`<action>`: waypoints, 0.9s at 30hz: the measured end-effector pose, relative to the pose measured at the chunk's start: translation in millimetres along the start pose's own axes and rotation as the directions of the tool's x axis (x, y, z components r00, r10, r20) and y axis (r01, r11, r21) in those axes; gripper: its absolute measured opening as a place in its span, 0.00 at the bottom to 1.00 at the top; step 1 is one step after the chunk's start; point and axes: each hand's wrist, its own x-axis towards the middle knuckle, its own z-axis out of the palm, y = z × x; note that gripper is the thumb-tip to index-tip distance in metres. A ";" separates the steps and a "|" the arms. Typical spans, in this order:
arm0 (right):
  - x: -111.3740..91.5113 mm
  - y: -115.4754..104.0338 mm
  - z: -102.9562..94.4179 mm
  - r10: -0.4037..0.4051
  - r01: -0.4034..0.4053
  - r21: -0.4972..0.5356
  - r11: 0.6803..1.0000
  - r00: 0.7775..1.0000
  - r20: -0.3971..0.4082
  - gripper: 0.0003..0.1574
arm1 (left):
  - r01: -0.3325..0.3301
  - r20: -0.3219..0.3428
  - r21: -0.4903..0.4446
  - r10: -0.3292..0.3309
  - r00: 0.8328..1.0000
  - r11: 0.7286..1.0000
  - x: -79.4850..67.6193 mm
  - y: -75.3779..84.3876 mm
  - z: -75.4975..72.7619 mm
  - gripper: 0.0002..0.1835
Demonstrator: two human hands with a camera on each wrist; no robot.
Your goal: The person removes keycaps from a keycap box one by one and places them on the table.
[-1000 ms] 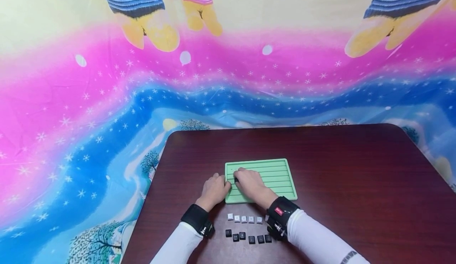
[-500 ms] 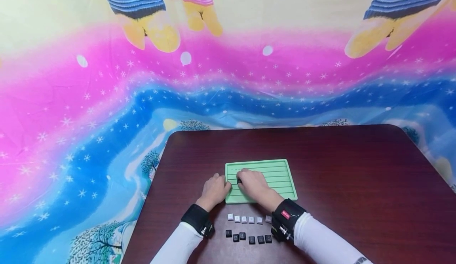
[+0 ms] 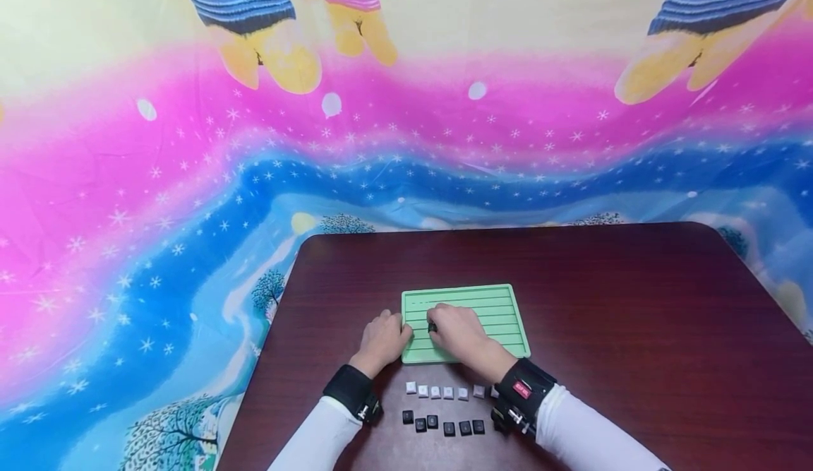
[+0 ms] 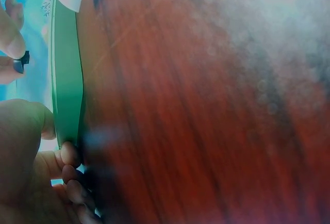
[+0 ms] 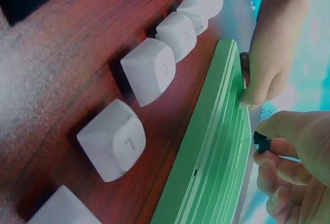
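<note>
A ridged green tray (image 3: 498, 320) lies on the table, with long parallel slots across it. At its left edge my left hand (image 3: 382, 338) grips the rim, thumb on the upper side and fingers against the outer side. My right hand (image 3: 459, 331) is over the tray's left half and pinches a small black keycap (image 5: 262, 141) between thumb and fingertip. From the right wrist view, the keycap is held above the slots, and the other fingers curl loosely below it. In the left wrist view the tray's green side wall (image 4: 67, 69) shows beside my left fingers.
A row of white keycaps (image 3: 435, 392) lies just in front of the tray, its right end partly behind my right wrist strap. Nearer me sits an uneven row of black keycaps (image 3: 449, 428). The brown table (image 3: 635, 330) meets a printed cloth (image 3: 540, 125) behind.
My right hand has slid a little to the right over the tray, still pinching the black keycap. More of the white row shows at its right end. My left hand stays put.
</note>
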 end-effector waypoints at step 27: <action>-24.4 0.6 -17.4 -0.014 0.014 -0.003 1.000 1.000 0.009 0.04 | 0.000 0.010 -0.017 0.000 1.000 1.000 -1.9 1.7 -3.4 0.18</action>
